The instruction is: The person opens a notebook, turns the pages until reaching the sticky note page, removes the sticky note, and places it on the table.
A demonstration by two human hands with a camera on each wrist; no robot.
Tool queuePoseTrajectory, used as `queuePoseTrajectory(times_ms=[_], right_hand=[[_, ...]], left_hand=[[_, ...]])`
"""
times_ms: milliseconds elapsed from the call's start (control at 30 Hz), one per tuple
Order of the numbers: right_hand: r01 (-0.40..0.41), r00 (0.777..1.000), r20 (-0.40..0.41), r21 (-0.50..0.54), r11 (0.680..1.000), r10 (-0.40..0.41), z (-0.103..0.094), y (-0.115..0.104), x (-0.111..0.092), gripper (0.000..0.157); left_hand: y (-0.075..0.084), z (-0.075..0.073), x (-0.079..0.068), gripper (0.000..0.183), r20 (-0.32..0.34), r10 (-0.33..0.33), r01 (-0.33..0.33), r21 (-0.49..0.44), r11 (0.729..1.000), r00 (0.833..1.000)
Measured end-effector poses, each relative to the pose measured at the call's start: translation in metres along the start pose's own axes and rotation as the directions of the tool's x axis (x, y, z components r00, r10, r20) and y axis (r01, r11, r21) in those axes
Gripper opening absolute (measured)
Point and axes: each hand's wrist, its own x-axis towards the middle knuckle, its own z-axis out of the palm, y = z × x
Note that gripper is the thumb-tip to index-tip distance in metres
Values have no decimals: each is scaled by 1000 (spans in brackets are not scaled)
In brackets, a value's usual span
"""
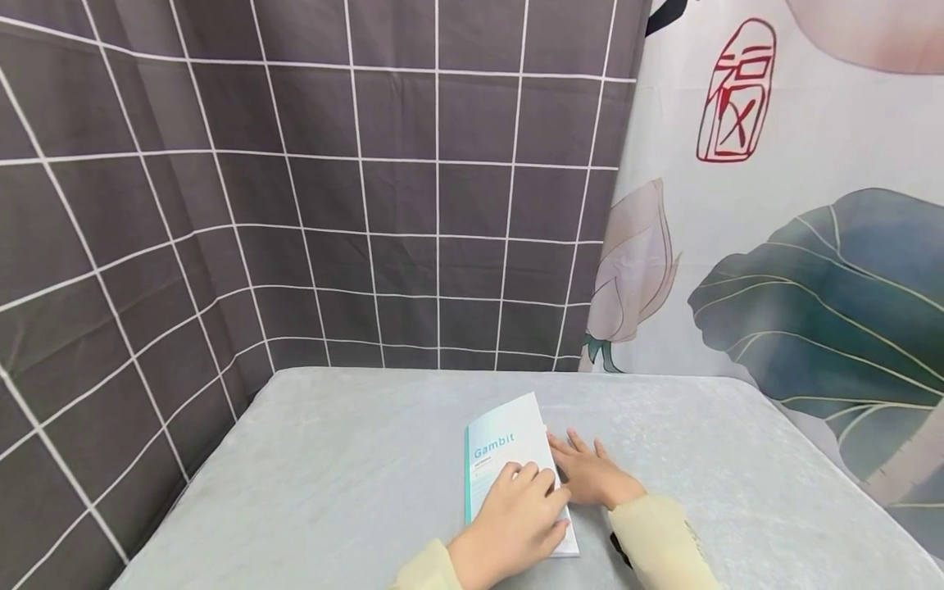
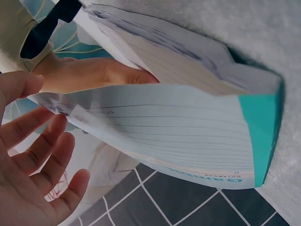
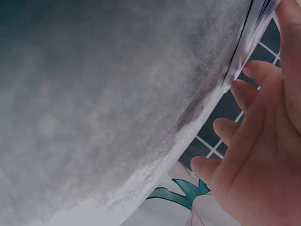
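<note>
A notebook [image 1: 496, 471] is lying on the worktop [image 1: 332, 459], its front cover lifting from the pages. The left hand [image 1: 516, 520] is arching over the notebook, its grip spreading, fingers loosely bending, thumb standing apart. The right hand [image 1: 590, 475] is slanting in at the notebook's right edge, fingers fanning out.

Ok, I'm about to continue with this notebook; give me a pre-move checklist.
1. White notebook with teal spine, resting on grey fabric-covered table: ok.
2. Pale printed cover raised from lined paper pages: ok.
3. Notebook laid fully open: not ok; cover only part-raised.
4. Left hand at cover: ok.
5. Left fingers pinching the cover's edge: cannot tell.
6. Right hand beside notebook's right edge: ok.
</note>
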Motion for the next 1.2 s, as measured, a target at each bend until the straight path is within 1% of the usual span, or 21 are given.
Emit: queuePoseTrajectory(times_ms=[200, 367, 467, 667, 800, 900, 1067, 1200], right_hand=[[-16, 1000, 22, -35, 999, 17, 2, 0, 2, 75], [-4, 999, 42, -52, 999, 6, 3, 0, 3, 77], [11, 998, 64, -56, 998, -7, 1, 1, 3, 78], [66, 994, 86, -45, 997, -62, -2, 2, 1, 86], [87, 991, 102, -23, 996, -84, -4, 1, -2, 94], [94, 987, 132, -3, 996, -93, -6, -1, -6, 99], [120, 973, 196, 27, 992, -123, -8, -6, -12, 105], [153, 961, 230, 21, 988, -153, -9, -10, -16, 108]], left_hand=[[-3, -1, 1, 20, -21, 9, -9, -3, 1000, 1000], [-7, -3, -1, 16, -72, 5, -5, -2, 1000, 997], [-11, -7, -2, 15, -103, -7, 6, -10, 1000, 995], [-22, -14, -6, 20, -158, -32, 26, -36, 999, 987], [-28, -18, -9, 20, -193, -50, 37, -68, 997, 980], [-31, -20, -12, 21, -203, -61, 44, -86, 995, 977], [-35, -24, -15, 23, -220, -75, 51, -113, 992, 973], [-41, -28, -19, 22, -239, -102, 70, -142, 987, 966]])
